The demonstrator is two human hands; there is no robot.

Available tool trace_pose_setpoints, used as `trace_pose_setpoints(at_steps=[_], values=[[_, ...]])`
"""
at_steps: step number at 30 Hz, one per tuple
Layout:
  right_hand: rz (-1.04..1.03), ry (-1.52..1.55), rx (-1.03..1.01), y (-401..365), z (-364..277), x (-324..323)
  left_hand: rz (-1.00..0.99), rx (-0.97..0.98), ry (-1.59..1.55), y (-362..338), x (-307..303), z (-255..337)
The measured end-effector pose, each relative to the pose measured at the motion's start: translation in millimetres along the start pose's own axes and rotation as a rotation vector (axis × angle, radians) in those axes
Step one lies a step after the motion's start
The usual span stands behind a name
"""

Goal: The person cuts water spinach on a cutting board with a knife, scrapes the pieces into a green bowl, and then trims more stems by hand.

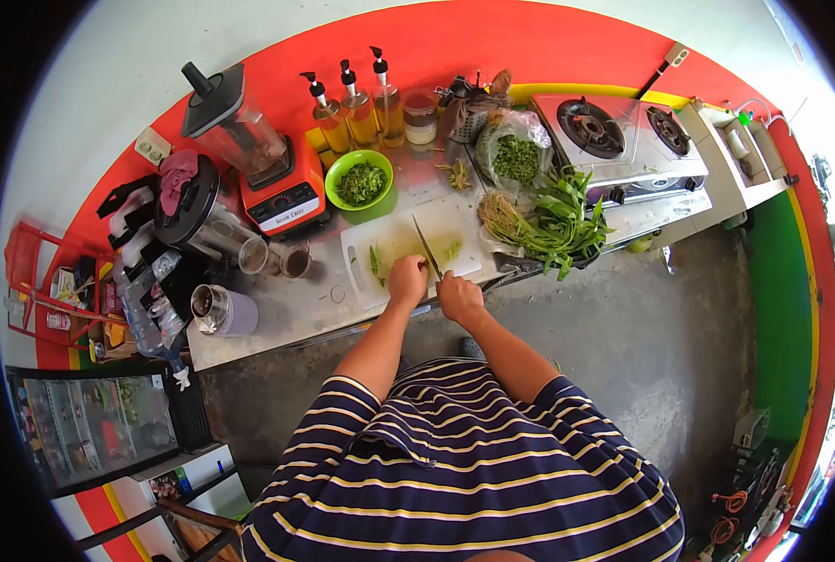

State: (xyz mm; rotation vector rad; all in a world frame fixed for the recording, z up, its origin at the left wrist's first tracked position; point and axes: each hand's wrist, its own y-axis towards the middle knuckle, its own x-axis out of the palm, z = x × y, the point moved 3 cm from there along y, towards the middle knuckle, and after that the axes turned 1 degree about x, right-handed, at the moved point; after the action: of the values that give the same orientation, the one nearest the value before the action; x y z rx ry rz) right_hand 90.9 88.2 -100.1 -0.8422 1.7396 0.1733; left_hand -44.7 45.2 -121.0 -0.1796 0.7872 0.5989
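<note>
My right hand (460,296) is wrapped round the handle of a kitchen knife (426,244), whose blade points away from me over a white cutting board (402,226). My left hand (407,279) is closed beside the blade at the board's near edge; whatever its curled fingers hold is hidden. Left of the knife lie a few green leaf pieces (376,261). A small heap of chopped greens (452,250) is on the blade's right side. Just beyond the board, a lime-green bowl (335,176) holds chopped leaves.
Bunches of leafy greens (558,225) with roots lie right of the board, before a plastic bag of chopped greens (516,157). A gas stove (626,140) stands farther right. An orange-based blender (283,192), pump bottles (359,110) and a purple-grey container (235,312) stand around the left side.
</note>
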Motion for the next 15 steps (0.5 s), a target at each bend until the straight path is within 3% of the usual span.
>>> trace_pose_setpoints(at_steps=[8,15], values=[[-0.052,-0.150,0.006,8.4,-10.5,3.5,-0.029,-0.108,-0.048,4.3,-1.6,-6.3],[-0.087,-0.147,0.046,0.3,-18.8,-0.7,-0.021,-0.067,-0.082,3.4,-0.7,-8.0]])
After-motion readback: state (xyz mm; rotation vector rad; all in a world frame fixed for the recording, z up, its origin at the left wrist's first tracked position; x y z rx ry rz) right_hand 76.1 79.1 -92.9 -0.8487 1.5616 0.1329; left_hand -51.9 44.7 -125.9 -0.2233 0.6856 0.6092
